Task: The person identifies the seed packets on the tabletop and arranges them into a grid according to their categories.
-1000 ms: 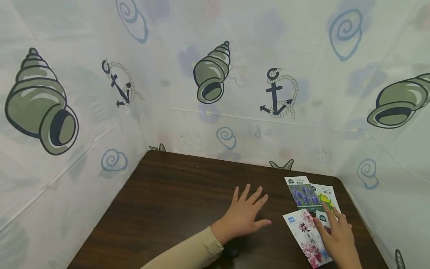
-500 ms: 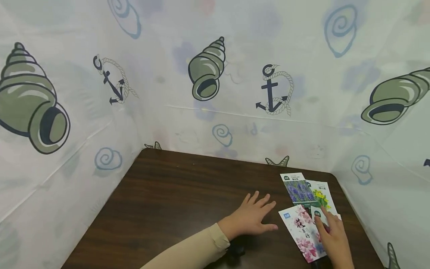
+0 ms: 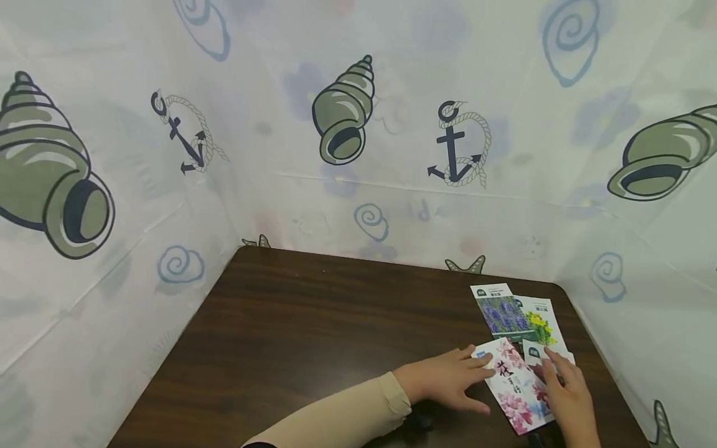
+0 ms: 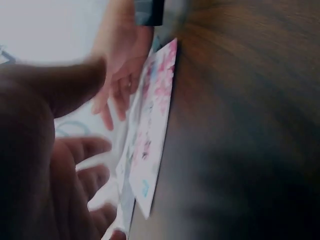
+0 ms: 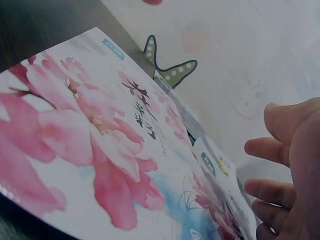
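A white packet with pink blossoms and dark brush lettering (image 3: 518, 392) lies in front of several overlapping flower-picture packets at the table's right. My left hand (image 3: 445, 379) reaches over its upper left corner, fingers spread and holding nothing; whether the fingertips touch it I cannot tell. My right hand (image 3: 574, 398) is over its right edge and a partly covered packet (image 3: 533, 352), fingers loosely bent with nothing between them. In the right wrist view the right hand (image 5: 295, 175) appears apart from the blossom packet (image 5: 120, 145). Behind lie a purple-flower packet (image 3: 504, 316) and a yellow-flower packet (image 3: 543, 320).
The dark brown wooden table (image 3: 291, 311) stretches left of the packets. White cloth walls (image 3: 403, 124) printed with shells and anchors enclose its back and sides. A small black object (image 3: 420, 420) shows below my left wrist.
My left hand has moved right, from bare table to the blossom packet's upper left corner. My right hand stays over the packets. The head view has shifted slightly.
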Demonstrator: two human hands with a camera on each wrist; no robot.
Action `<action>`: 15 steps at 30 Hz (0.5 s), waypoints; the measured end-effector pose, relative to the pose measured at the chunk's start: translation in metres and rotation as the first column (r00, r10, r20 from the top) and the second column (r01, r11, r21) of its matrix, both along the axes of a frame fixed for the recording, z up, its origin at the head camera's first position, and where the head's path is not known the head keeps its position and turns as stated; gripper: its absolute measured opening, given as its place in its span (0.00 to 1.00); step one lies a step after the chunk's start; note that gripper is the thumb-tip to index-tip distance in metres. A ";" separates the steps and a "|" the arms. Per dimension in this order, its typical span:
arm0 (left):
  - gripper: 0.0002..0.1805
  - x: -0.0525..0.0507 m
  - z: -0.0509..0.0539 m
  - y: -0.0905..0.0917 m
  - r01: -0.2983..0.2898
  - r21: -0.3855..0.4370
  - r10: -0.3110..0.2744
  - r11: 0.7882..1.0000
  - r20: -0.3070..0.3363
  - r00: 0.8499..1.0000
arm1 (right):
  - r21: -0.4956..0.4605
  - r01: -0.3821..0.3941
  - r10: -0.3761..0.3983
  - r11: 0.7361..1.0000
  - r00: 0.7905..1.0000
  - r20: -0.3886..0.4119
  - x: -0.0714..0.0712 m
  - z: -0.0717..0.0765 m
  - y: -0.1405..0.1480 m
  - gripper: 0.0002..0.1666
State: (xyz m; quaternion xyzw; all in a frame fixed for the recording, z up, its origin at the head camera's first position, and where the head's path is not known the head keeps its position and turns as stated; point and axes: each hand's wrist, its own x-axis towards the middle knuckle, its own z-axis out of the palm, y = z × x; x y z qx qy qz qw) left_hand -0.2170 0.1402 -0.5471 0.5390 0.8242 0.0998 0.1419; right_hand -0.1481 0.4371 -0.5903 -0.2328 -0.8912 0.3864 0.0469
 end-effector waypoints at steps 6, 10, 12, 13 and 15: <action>0.43 0.004 -0.008 0.014 0.084 -0.051 -0.082 0.995 0.035 0.996 | -0.012 0.013 -0.012 1.000 0.996 0.088 -0.002 0.003 0.001 0.40; 0.40 0.007 -0.014 0.020 0.066 -0.111 -0.060 0.992 0.055 0.997 | -0.015 0.010 -0.008 1.000 0.993 0.118 -0.002 0.003 -0.001 0.40; 0.39 0.007 -0.016 0.021 0.057 -0.131 -0.050 0.990 0.054 0.997 | -0.018 0.011 -0.008 1.000 0.993 0.121 -0.002 0.002 -0.002 0.39; 0.38 0.007 -0.017 0.022 0.055 -0.137 -0.049 0.989 0.047 0.998 | -0.019 0.013 -0.010 1.000 0.993 0.122 -0.002 0.002 -0.002 0.39; 0.37 0.006 -0.017 0.023 0.048 -0.143 -0.045 0.989 0.025 0.999 | -0.018 0.013 -0.010 1.000 0.994 0.111 -0.003 0.002 -0.002 0.39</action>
